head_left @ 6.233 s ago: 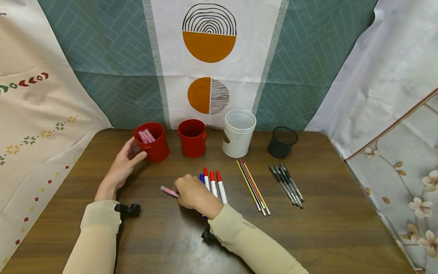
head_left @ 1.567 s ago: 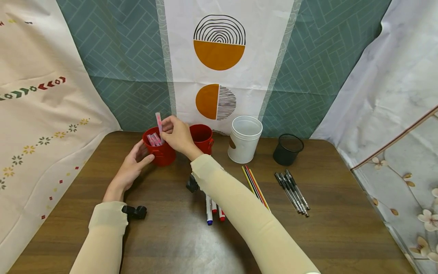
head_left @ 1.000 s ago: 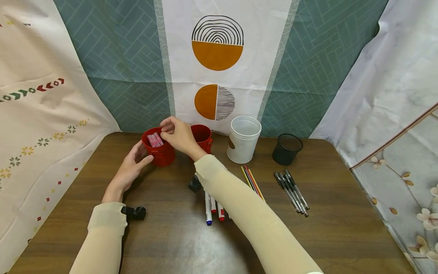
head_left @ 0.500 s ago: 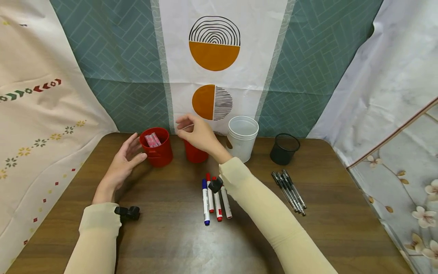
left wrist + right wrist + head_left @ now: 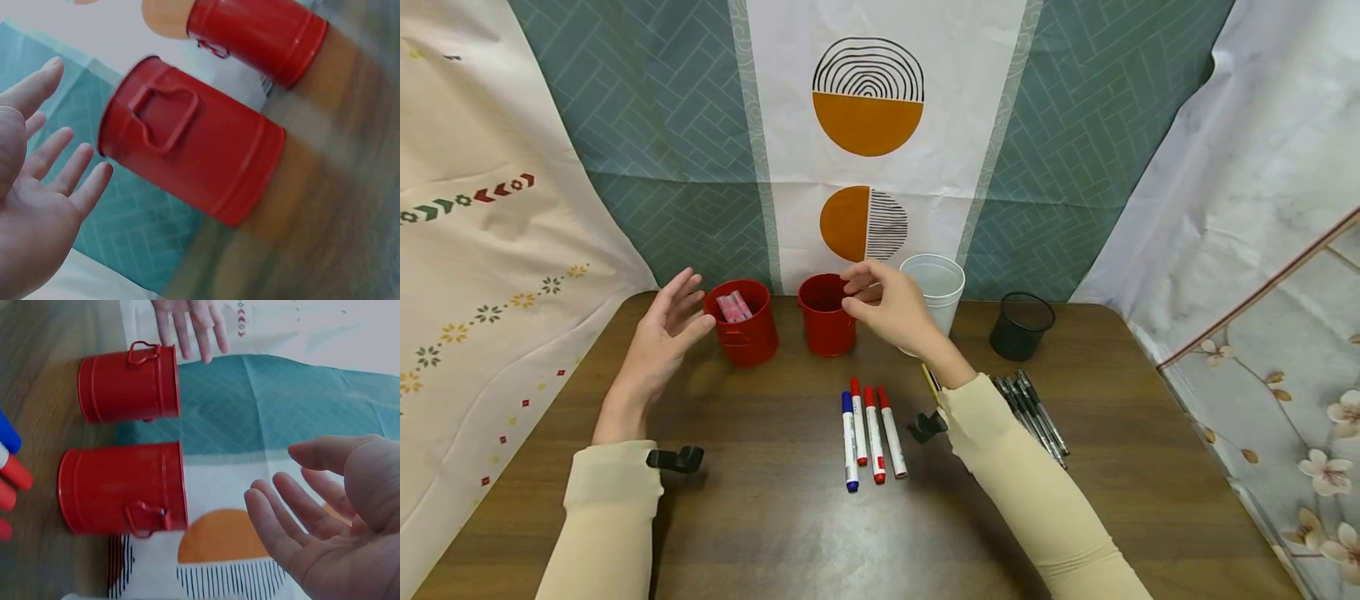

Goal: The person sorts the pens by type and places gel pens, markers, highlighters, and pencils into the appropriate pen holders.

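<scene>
The left hand (image 5: 651, 354) is released: fingers spread, palm turned toward the left red metal bucket with a small side handle (image 5: 752, 337). It stands just beside the bucket at rim height; contact cannot be told. The bucket sits upright on the brown wood-grain table (image 5: 760, 517) and contains several pink-and-white sticks (image 5: 734, 307), leaning together below the rim.

The right hand (image 5: 898, 308) is also released — fingers loosely bent, thumb apart from them. It is raised near the second red metal bucket (image 5: 829, 332), which stands upright beside the first with a gap between them. In the head view the hand covers part of the white cylindrical bucket (image 5: 946, 292). Further right stands a black cylindrical cup (image 5: 1017, 337).

In front of the second red bucket lie one white marker with blue ends (image 5: 850, 442) and three white markers with red caps (image 5: 875, 437), side by side. The slim yellow pencil (image 5: 931, 382) and the clear pens with black caps (image 5: 1042, 410) are partly hidden — the right sleeve (image 5: 1022, 475) crosses in front of them.
</scene>
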Available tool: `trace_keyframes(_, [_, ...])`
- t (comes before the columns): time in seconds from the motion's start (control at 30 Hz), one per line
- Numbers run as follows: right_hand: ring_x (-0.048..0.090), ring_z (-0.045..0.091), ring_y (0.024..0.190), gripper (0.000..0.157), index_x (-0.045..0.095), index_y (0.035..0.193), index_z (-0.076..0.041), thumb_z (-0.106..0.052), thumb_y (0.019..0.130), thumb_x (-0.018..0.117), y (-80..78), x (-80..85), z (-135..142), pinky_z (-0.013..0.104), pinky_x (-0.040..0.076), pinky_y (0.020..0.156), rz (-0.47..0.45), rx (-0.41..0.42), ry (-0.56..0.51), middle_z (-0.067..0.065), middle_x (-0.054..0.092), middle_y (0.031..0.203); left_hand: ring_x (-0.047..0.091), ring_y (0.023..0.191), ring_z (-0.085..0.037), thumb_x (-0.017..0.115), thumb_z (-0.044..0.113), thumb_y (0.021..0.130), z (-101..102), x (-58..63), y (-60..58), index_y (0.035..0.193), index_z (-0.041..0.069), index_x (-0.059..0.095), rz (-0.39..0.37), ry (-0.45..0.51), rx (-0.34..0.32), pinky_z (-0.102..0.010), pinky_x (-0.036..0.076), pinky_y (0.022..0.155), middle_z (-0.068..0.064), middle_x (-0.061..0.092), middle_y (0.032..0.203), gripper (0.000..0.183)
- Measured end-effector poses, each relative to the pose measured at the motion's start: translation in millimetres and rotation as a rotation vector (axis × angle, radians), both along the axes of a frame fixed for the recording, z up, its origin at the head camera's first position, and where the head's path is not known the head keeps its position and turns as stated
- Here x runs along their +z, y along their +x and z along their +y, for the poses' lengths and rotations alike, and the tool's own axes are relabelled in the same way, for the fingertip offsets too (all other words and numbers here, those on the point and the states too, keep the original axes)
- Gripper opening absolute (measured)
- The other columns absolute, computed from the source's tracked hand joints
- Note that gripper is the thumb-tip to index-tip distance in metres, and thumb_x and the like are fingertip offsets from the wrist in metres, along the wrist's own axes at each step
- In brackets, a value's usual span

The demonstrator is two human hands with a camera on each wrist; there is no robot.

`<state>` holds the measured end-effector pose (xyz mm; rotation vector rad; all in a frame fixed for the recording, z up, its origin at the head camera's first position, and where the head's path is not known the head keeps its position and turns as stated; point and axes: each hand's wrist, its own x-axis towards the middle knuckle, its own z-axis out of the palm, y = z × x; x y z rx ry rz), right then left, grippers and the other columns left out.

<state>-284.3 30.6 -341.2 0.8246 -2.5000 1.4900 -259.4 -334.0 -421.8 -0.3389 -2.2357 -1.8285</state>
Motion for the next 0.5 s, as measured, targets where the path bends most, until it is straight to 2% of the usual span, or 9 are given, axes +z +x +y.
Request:
trace_keyframes(0.1, [0.075,0.025,0.096,0.029,0.069,0.125,-0.007,-0.007,0.096,0.075,4.7,-0.8,15,0.034,0.063,0.087,-0.008,-0.023,0.008,0.011,0.074,0.110,0.038,0.152,-0.024,0.069,0.005,0.103,5,9.1,1.7,0.168,0.026,0.031,0.007,-0.017,0.020,-0.014,0.043,0.111,-0.006,0.035,0.170,0.078])
trace_keyframes(0.17, [0.075,0.025,0.097,0.030,0.069,0.125,-0.007,-0.008,0.096,0.076,7.5,-1.5,23,0.036,0.063,0.087,-0.016,-0.039,0.008,0.010,0.074,0.110,0.037,0.152,-0.023,0.071,0.009,0.102,8,13.8,3.0,0.168,0.026,0.033,0.017,-0.081,0.057,-0.019,0.038,0.119,-0.007,0.036,0.170,0.077])
trace_keyframes(0.23, [0.075,0.025,0.097,0.030,0.070,0.125,-0.008,-0.010,0.096,0.076,10.1,-2.4,31,0.038,0.063,0.088,-0.021,-0.057,0.010,0.011,0.075,0.110,0.036,0.153,-0.025,0.073,0.012,0.102,11,18.0,4.4,0.168,0.025,0.034,0.029,-0.157,0.094,-0.030,0.033,0.126,-0.008,0.037,0.170,0.078])
trace_keyframes(0.33, [0.075,0.026,0.098,0.030,0.070,0.124,-0.009,-0.010,0.095,0.077,15.2,-3.7,41,0.042,0.062,0.091,-0.018,-0.080,0.019,0.012,0.075,0.111,0.035,0.153,-0.029,0.075,0.015,0.100,16,24.5,6.4,0.167,0.024,0.035,0.057,-0.253,0.128,-0.041,0.031,0.128,-0.009,0.039,0.169,0.078])
trace_keyframes(0.4, [0.076,0.027,0.099,0.031,0.070,0.125,-0.009,-0.010,0.095,0.078,18.3,-5.1,48,0.043,0.062,0.093,-0.008,-0.096,0.032,0.012,0.076,0.111,0.037,0.153,-0.031,0.075,0.014,0.100,20,28.9,8.0,0.167,0.023,0.035,0.073,-0.270,0.120,-0.040,0.034,0.126,-0.010,0.040,0.168,0.078])
trace_keyframes(0.5, [0.076,0.027,0.101,0.033,0.071,0.126,-0.010,-0.011,0.095,0.079,23.2,-8.9,57,0.044,0.062,0.093,-0.002,-0.124,0.046,0.010,0.076,0.112,0.038,0.151,-0.033,0.075,0.013,0.100,28,34.8,10.5,0.167,0.023,0.036,0.092,-0.282,0.100,-0.030,0.038,0.122,-0.010,0.040,0.167,0.078])
